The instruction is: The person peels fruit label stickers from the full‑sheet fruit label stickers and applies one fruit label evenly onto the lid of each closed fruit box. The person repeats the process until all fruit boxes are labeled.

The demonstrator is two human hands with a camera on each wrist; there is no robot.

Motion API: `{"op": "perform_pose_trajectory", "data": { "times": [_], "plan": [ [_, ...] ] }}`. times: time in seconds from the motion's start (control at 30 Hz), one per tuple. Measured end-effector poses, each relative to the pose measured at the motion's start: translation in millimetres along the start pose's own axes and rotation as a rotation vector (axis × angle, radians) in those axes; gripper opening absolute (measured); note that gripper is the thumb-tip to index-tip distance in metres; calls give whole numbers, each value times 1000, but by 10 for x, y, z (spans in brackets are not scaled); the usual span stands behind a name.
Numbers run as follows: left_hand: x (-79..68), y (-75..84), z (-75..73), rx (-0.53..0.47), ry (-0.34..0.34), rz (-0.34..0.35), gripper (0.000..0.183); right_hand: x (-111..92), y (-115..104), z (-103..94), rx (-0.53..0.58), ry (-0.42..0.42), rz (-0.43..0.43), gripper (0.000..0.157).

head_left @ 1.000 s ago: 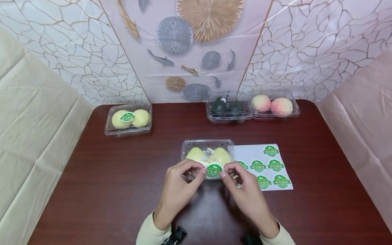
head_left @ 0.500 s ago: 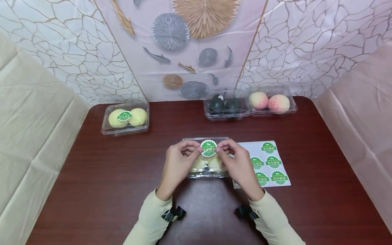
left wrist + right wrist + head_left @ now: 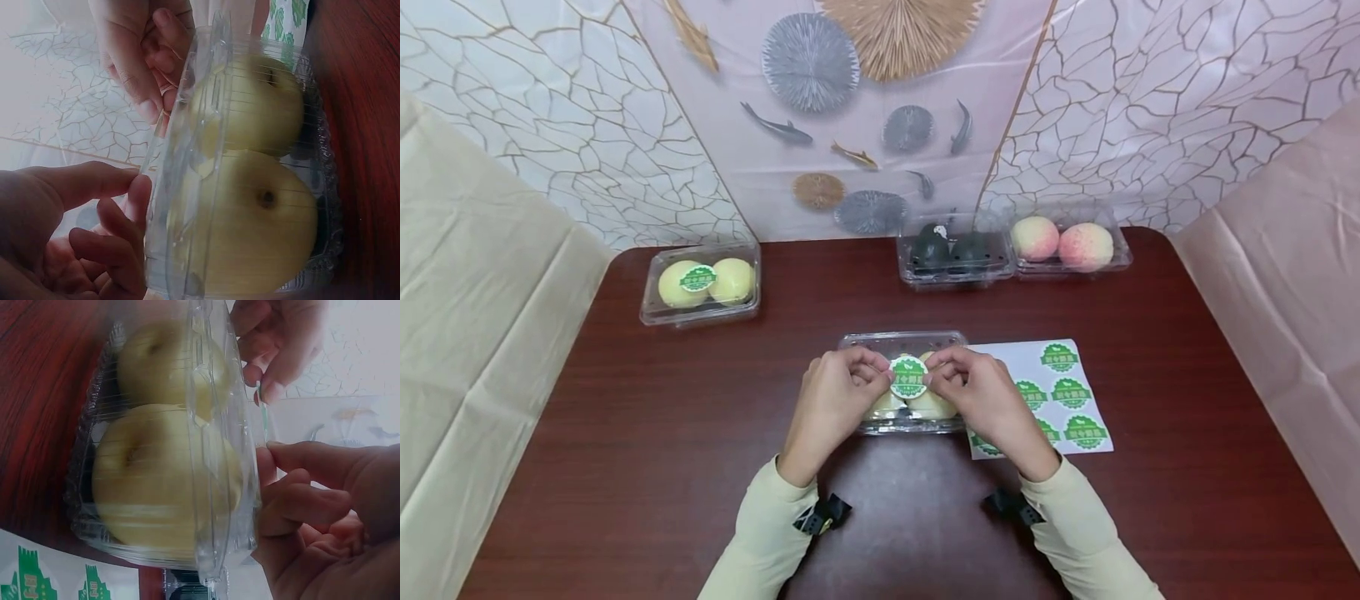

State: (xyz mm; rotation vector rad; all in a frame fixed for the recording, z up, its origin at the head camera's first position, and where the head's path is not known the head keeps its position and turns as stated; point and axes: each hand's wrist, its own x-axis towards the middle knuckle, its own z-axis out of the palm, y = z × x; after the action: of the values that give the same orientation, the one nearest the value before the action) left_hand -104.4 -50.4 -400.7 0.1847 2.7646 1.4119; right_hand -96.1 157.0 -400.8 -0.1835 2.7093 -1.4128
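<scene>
A round green-and-white sticker [image 3: 909, 377] is stretched between both hands above a clear plastic clamshell box [image 3: 902, 340]. My left hand [image 3: 838, 398] pinches its left edge between thumb and forefinger. At the opposite edge, my right hand [image 3: 988, 398] pinches it the same way. Seen edge-on in the right wrist view, the sticker [image 3: 264, 422] is close to the lid; whether it touches is unclear. Two yellow-green round fruits, pear-like with a dark dimple, lie in the closed box; one fruit [image 3: 250, 225] fills much of the left wrist view.
Right of the box lies a white sheet [image 3: 1022, 348] of several green stickers, partly under my right hand. Farther back stand a box [image 3: 700, 319] of similar fruits with a sticker, a box [image 3: 958, 279] of dark fruits, and a box of pink peaches [image 3: 1086, 247].
Both hands have carried the sticker from near the box's front edge to over the lid's middle. In the last half second it has come slightly nearer the front.
</scene>
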Motion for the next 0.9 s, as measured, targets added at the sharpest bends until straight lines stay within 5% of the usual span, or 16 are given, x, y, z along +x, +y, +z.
{"op": "perform_pose_trajectory", "data": {
  "times": [0.53, 0.73, 0.9],
  "plan": [
    [23, -41, -17, -121, -66, 24, 11, 7, -31, -56, 61, -108, 18, 17],
    [8, -46, 15, -139, -84, 29, 9, -31, -46, -29, 90, -81, 25, 11],
    [-19, -27, 37, -87, -36, 29, 8, -44, -48, 15, 51, -25, 6, 7]
  ]
}}
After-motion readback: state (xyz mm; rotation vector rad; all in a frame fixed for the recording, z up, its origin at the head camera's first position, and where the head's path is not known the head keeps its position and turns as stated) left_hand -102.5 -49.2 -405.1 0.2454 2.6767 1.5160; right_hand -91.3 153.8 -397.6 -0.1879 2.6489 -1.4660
